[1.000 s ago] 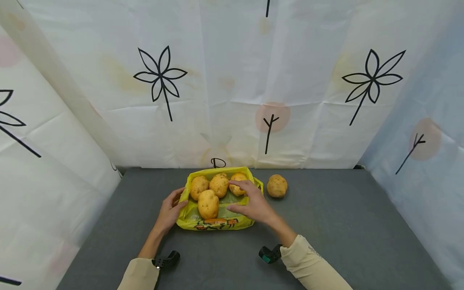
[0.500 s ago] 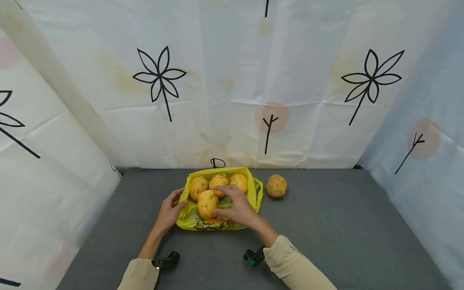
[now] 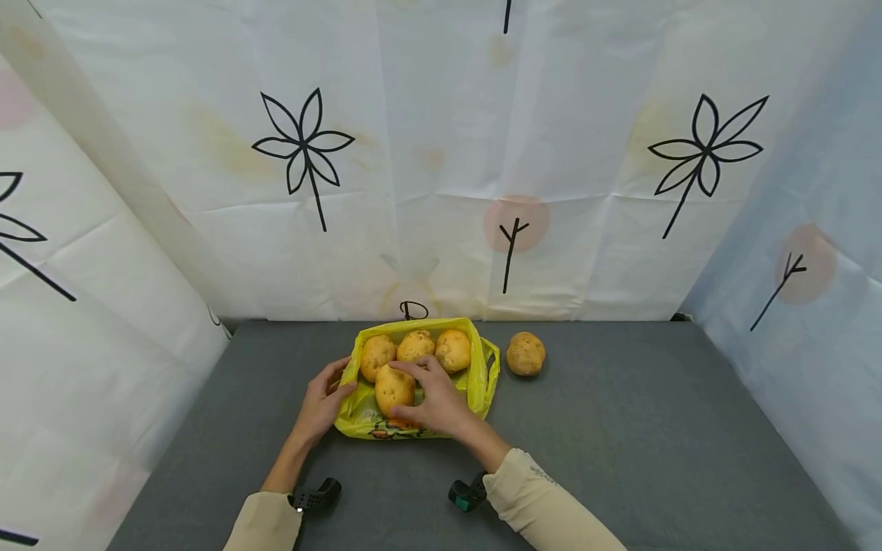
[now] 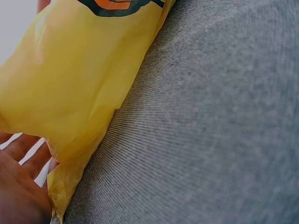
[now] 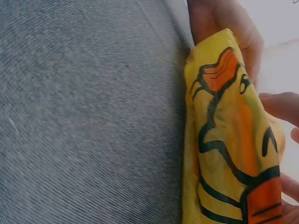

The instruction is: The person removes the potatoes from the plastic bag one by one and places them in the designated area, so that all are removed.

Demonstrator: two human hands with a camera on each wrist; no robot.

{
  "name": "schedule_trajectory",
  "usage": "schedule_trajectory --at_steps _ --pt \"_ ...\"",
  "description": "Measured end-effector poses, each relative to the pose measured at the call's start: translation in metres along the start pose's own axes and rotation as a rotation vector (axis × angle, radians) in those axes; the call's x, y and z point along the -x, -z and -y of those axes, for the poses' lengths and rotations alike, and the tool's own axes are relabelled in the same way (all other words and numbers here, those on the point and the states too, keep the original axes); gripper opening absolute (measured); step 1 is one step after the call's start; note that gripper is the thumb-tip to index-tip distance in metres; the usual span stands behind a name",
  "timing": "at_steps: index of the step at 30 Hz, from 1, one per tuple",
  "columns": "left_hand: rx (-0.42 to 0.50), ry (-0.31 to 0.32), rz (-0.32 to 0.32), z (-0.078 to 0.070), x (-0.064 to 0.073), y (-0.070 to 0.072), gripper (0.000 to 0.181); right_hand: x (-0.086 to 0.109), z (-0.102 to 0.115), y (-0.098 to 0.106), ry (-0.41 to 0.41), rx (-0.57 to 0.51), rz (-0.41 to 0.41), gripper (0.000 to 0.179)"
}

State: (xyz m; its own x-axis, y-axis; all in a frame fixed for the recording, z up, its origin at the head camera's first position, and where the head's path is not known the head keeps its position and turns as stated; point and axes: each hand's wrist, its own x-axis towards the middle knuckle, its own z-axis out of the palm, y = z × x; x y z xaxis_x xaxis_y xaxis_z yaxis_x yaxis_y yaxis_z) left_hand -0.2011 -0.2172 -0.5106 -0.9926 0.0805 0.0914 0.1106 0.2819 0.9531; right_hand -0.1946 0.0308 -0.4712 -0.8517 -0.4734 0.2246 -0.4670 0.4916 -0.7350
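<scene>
A yellow plastic bag (image 3: 354, 422) lies open on the dark grey table with several potatoes inside. My left hand (image 3: 321, 402) grips its left side, the thumb at the rim; the left wrist view shows part of this hand (image 4: 21, 182) beside the yellow plastic. At the bag's front, my right hand (image 3: 439, 399) has its thumb and fingers around the right side of the front potato (image 3: 393, 386). Behind it sit a left potato (image 3: 377, 355), a middle potato (image 3: 416, 344) and a right potato (image 3: 452, 349). In the right wrist view the printed bag wall hides most of the held potato.
One loose potato (image 3: 526, 353) rests on the table (image 3: 620, 428) to the right of the bag. A bag handle loop (image 3: 492, 363) sticks out on that side. White patterned cloth (image 3: 441, 153) hangs behind the table and along both sides.
My right hand has moved left, away from the back right potato and onto the front one. The left hand stays on the bag's left side.
</scene>
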Motion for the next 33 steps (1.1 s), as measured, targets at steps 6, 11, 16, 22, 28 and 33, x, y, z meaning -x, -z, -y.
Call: schedule_trajectory --at_steps 6,11,16,22,28,33 --pt "-0.012 0.018 -0.002 -0.024 0.008 -0.002 0.05 -0.001 -0.002 -0.007 0.022 0.034 -0.006 0.064" --pt "-0.05 -0.004 0.007 -0.042 0.015 -0.003 0.049 0.001 -0.002 -0.011 0.028 0.03 -0.015 0.065" --pt "-0.045 0.01 0.007 -0.045 0.016 -0.004 0.05 0.002 -0.003 -0.015 0.018 0.029 -0.023 0.068" --pt "-0.038 0.019 0.008 -0.044 0.015 -0.003 0.05 0.002 -0.003 -0.018 0.004 0.026 -0.02 0.072" --pt "-0.026 0.011 0.007 -0.044 0.016 -0.003 0.05 0.002 -0.001 -0.017 -0.025 -0.016 -0.038 0.073" --pt "-0.032 0.005 0.003 -0.017 0.006 -0.002 0.051 0.002 0.001 -0.012 -0.029 -0.053 -0.065 0.074"
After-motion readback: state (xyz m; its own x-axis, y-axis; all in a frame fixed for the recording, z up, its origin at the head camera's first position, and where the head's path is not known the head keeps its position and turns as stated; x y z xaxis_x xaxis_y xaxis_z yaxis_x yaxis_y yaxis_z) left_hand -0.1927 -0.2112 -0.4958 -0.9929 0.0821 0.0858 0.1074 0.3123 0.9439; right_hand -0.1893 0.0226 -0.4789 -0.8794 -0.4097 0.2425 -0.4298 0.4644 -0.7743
